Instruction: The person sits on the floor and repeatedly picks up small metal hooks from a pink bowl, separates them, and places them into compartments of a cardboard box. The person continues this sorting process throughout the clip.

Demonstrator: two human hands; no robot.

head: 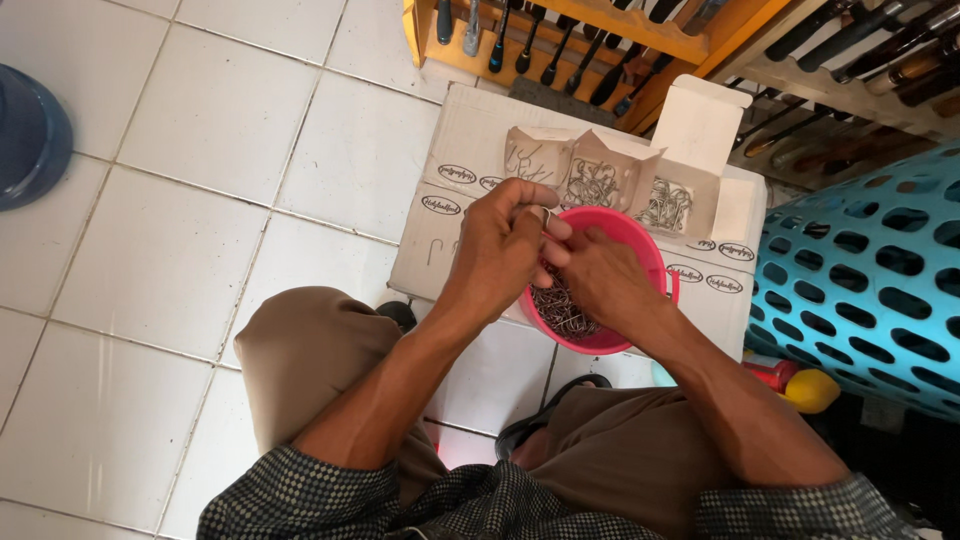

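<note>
Pinching a small metal hook [546,214] between them, the left hand [500,248] and right hand [600,275] meet, fingers closed, over the pink bowl [640,240] (still heaped with hooks). Three small cardboard boxes [592,180] on the far side look partly filled, so much remains.

Three small open white boxes [600,175] of metal hooks stand on a flat brown carton [470,130] bearing oval labels [457,174].

Blue basket [880,270] crowds right side
</note>
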